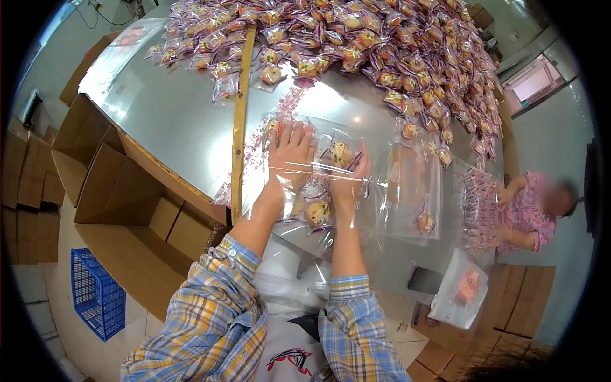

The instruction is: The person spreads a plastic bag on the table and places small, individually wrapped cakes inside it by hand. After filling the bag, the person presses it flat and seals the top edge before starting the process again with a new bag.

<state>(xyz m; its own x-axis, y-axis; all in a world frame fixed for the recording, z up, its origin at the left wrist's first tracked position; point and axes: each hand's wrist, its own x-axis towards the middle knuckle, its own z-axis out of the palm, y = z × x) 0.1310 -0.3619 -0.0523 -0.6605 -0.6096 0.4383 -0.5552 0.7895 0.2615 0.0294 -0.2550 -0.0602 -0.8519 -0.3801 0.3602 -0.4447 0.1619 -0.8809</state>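
Note:
A large clear plastic bag lies on the metal table, and its film passes over both my wrists. Inside it, my left hand lies flat with fingers stretched out, pressing on wrapped pastries that it partly covers. Just to its right, my right hand curls around a round wrapped pastry printed with a coloured picture. Nearer to me, another wrapped pastry rests in the bag between my forearms. Glare on the film hides some of the packets.
A big heap of wrapped pastries covers the far side. A yellow wooden strip crosses the table. Flat clear bags and a phone lie right. Open cardboard boxes stand left, near a blue crate. Another person works at right.

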